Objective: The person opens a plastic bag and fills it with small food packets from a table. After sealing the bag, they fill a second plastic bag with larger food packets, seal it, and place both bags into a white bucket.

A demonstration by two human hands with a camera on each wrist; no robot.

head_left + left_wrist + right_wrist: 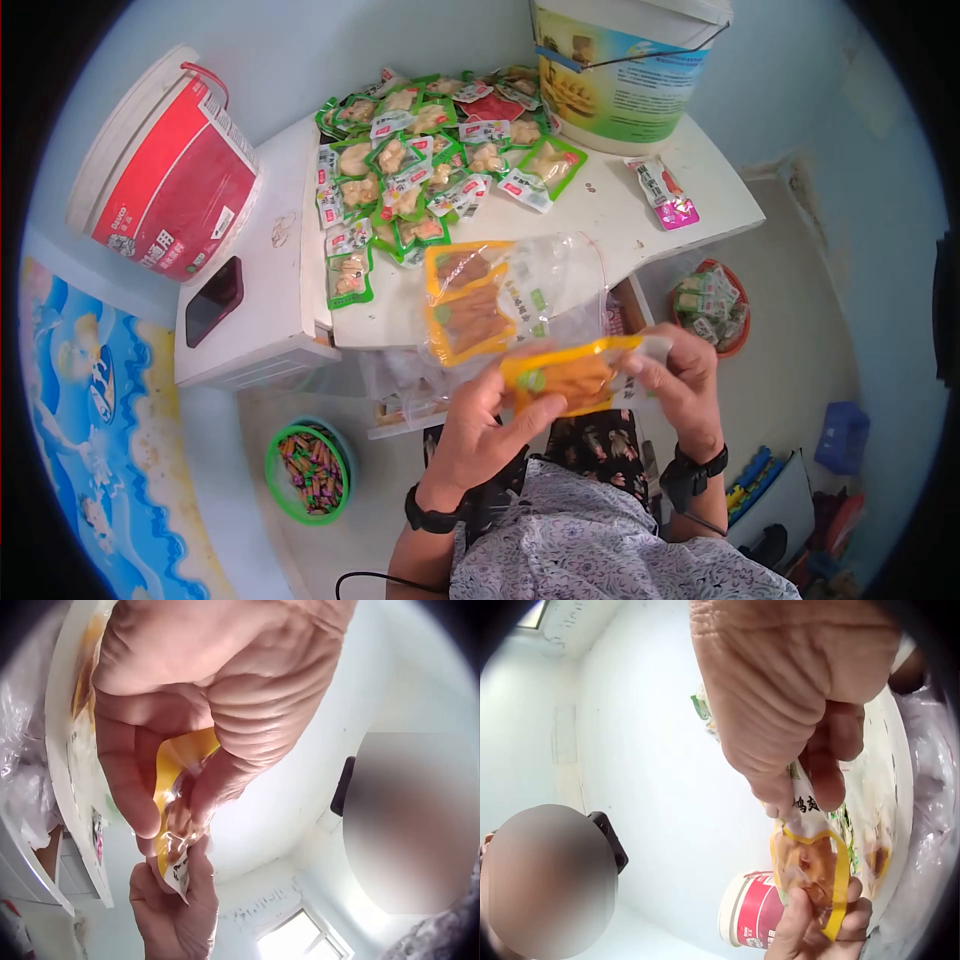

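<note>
In front of the body, both hands hold one yellow-edged clear food packet (565,378) with brown pieces inside. My left hand (490,432) grips its left end, thumb on the near face. At the other end, my right hand (688,390) pinches the whitish printed part between thumb and fingers. The right wrist view shows dark lettering on the packet (814,866) just below the right fingers. Behind it, a second yellow-edged packet (468,318) lies at the table's front edge, next to a transparent wrapper (565,265).
Green-edged snack packets (405,180) are heaped on the white table (620,235). A pink-ended packet (662,195) lies to the right. Two buckets, one red (185,185) and one green-and-blue (620,85), stand behind. A phone (215,302) lies left. Below are a green-rimmed basket (272,480) and an orange basket (738,335).
</note>
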